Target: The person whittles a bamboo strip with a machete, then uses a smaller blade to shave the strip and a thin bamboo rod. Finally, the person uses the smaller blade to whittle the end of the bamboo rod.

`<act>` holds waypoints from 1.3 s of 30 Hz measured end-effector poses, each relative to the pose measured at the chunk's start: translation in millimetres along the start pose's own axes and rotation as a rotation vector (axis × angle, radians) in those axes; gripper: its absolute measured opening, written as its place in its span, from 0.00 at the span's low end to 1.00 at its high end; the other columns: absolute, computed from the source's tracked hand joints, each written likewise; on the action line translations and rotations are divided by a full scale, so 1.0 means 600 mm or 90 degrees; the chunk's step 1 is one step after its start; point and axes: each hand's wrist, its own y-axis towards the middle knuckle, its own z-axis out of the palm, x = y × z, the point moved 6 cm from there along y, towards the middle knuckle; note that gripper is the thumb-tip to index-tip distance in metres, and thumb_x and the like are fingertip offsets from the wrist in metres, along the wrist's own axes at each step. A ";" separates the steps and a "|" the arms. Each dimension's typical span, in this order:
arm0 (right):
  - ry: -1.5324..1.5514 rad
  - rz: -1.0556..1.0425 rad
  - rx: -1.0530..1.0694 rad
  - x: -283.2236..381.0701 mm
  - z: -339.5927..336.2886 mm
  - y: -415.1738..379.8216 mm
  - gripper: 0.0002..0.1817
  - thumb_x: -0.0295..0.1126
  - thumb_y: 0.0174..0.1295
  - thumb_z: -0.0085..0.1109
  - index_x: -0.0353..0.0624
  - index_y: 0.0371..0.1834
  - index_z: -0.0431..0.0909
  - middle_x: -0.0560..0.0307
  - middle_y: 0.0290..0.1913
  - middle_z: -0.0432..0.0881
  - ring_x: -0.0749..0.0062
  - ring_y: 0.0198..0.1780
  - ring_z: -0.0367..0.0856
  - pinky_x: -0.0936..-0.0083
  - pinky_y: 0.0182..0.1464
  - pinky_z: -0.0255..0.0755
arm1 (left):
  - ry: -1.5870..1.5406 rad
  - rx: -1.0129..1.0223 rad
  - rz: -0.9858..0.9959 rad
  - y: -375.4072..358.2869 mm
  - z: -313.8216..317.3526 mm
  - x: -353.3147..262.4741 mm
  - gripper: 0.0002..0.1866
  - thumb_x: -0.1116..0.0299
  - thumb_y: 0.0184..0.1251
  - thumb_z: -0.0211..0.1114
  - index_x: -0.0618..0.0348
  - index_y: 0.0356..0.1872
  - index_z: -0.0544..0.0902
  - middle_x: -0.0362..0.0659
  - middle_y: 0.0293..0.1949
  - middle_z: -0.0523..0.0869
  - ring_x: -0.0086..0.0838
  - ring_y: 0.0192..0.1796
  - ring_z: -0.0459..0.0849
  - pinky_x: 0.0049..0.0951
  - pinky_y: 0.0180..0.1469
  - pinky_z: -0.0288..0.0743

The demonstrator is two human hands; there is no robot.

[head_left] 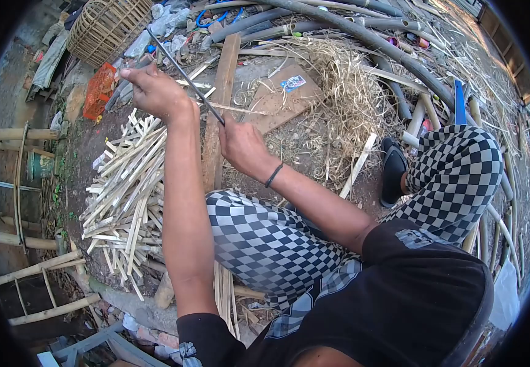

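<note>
My right hand (242,147), with a dark band at the wrist, is closed around the near end of a long, thin, dark-bladed knife (182,72). The blade slants up and left, past my left hand. Closed, my left hand (158,95) sits beside the blade with its thumb pointing left. A thin bamboo strip (237,109) runs out from behind the left wrist and crosses near the blade's lower end, in line with that hand; the fingers' hold on it is hidden. Below the hands stands a wooden plank (223,79).
Split bamboo sticks (127,189) lie heaped at the left. Curly shavings (350,92) pile beside a brown board (283,101). Bamboo poles (369,37) cross the back. A wicker basket (103,30) and orange crate (98,92) stand upper left; a blue-handled tool (459,103) is right.
</note>
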 end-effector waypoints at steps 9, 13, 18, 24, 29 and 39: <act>-0.020 0.001 0.068 0.008 0.002 0.005 0.12 0.32 0.72 0.49 0.30 0.43 0.74 0.27 0.24 0.80 0.29 0.32 0.83 0.40 0.38 0.77 | 0.025 -0.025 0.006 0.010 -0.026 0.008 0.31 0.47 0.86 0.44 0.48 0.17 0.58 0.31 0.19 0.61 0.21 0.22 0.58 0.28 0.25 0.52; -0.055 0.062 0.088 -0.093 0.049 0.001 0.12 0.32 0.71 0.49 0.31 0.43 0.74 0.27 0.25 0.81 0.29 0.33 0.83 0.40 0.40 0.77 | 0.053 -0.052 0.013 0.038 -0.052 0.016 0.31 0.45 0.85 0.45 0.47 0.17 0.59 0.31 0.18 0.62 0.21 0.20 0.59 0.27 0.21 0.53; -0.115 0.029 0.143 -0.019 0.010 0.027 0.11 0.28 0.63 0.53 0.31 0.40 0.81 0.29 0.31 0.85 0.33 0.37 0.86 0.46 0.40 0.81 | 0.050 -0.011 -0.005 0.024 -0.037 0.006 0.30 0.44 0.84 0.45 0.48 0.19 0.60 0.31 0.15 0.61 0.19 0.14 0.58 0.25 0.16 0.51; -0.171 0.004 0.061 -0.178 0.054 0.010 0.14 0.33 0.71 0.48 0.31 0.43 0.76 0.33 0.29 0.84 0.31 0.35 0.85 0.44 0.42 0.79 | 0.057 0.019 -0.018 0.011 -0.024 -0.005 0.30 0.43 0.85 0.42 0.49 0.20 0.60 0.32 0.14 0.60 0.19 0.14 0.56 0.25 0.16 0.49; -0.186 0.085 0.167 -0.161 0.044 0.042 0.12 0.26 0.61 0.52 0.30 0.39 0.83 0.29 0.34 0.85 0.34 0.40 0.87 0.47 0.42 0.81 | 0.066 0.049 -0.012 0.010 -0.014 -0.003 0.29 0.45 0.85 0.41 0.49 0.21 0.60 0.32 0.14 0.59 0.20 0.14 0.55 0.26 0.16 0.48; -0.185 0.183 0.063 -0.298 0.080 0.013 0.11 0.28 0.66 0.52 0.33 0.46 0.79 0.31 0.29 0.85 0.34 0.36 0.86 0.45 0.40 0.80 | 0.083 0.046 0.003 0.029 -0.018 0.000 0.29 0.44 0.85 0.40 0.51 0.22 0.64 0.34 0.14 0.62 0.20 0.13 0.57 0.26 0.16 0.49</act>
